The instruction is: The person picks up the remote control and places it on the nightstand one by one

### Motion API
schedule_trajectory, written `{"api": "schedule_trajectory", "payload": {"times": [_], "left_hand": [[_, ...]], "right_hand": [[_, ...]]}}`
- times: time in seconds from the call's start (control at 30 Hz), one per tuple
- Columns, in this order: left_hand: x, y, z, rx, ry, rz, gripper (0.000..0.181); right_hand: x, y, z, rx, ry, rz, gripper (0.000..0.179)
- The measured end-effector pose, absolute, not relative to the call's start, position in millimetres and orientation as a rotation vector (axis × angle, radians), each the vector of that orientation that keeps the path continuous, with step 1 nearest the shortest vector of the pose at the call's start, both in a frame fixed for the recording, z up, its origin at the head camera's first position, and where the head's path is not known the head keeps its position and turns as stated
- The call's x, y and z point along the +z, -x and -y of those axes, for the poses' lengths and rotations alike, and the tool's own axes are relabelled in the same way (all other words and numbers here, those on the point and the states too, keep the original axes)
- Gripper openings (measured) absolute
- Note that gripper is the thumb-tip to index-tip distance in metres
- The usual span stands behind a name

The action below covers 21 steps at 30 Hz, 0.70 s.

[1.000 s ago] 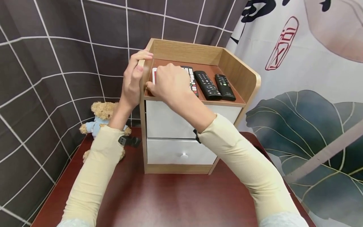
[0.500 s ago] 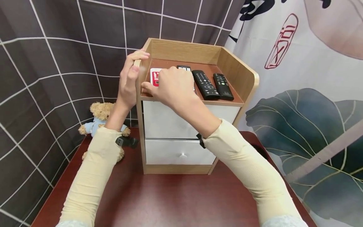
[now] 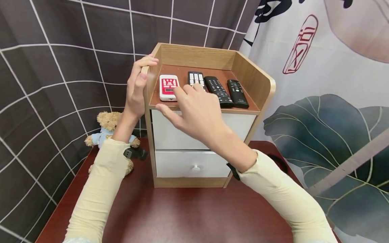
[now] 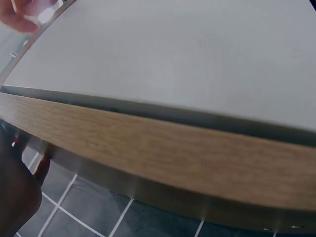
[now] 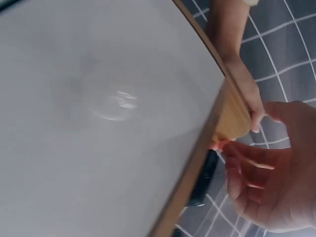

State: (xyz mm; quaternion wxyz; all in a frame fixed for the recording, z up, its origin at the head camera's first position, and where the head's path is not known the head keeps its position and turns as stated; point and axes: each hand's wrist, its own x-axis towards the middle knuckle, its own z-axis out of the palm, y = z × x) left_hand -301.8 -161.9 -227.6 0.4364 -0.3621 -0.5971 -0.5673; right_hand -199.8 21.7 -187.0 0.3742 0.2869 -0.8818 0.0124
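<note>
My left hand (image 3: pixel 136 87) grips the left side panel of a small wooden cabinet (image 3: pixel 199 55), fingers over its upper edge and thumb at the front. In the left wrist view that hand (image 4: pixel 19 192) is dark, below the wood edge. My right hand (image 3: pixel 200 109) hovers over the front edge of the cabinet top, thumb spread, fingers loosely bent, holding nothing. A white-and-red remote control (image 3: pixel 169 88) lies at the left on the top. Right of it lie a remote with white buttons (image 3: pixel 196 78), partly hidden by my fingers, and two black remotes (image 3: pixel 219 92) (image 3: pixel 238 93).
Two white drawers form the cabinet front; the lower drawer (image 3: pixel 179 163) has a round knob (image 3: pixel 196 167). A teddy bear (image 3: pixel 107 125) in blue sits behind my left forearm. The cabinet stands on a dark red table (image 3: pixel 182 212), with a grid-patterned curtain (image 3: pixel 70 67) behind.
My right hand has drawn back toward the front right and its fingers have loosened, uncovering the white-and-red remote on the cabinet top. The left hand keeps its grip on the side panel.
</note>
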Motion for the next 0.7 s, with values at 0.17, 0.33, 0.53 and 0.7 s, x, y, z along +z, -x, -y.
{"api": "schedule_trajectory", "payload": {"times": [0.17, 0.33, 0.53, 0.7], "left_hand": [[-224, 302, 165, -1.403, 0.915, 1.508, 0.058], [-233, 287, 168, -1.406, 0.854, 1.608, 0.062], [-302, 233, 171, -1.323, 0.788, 1.667, 0.075], [-371, 190, 188, -1.137, 0.858, 1.795, 0.070]], "right_hand": [[-216, 204, -43, 0.330, -0.973, 2.079, 0.037], [-251, 208, -68, 0.632, -1.211, 2.015, 0.029], [-290, 198, -99, 0.584, -1.337, 2.130, 0.043], [-326, 185, -134, 0.489, -1.277, 2.099, 0.048]]}}
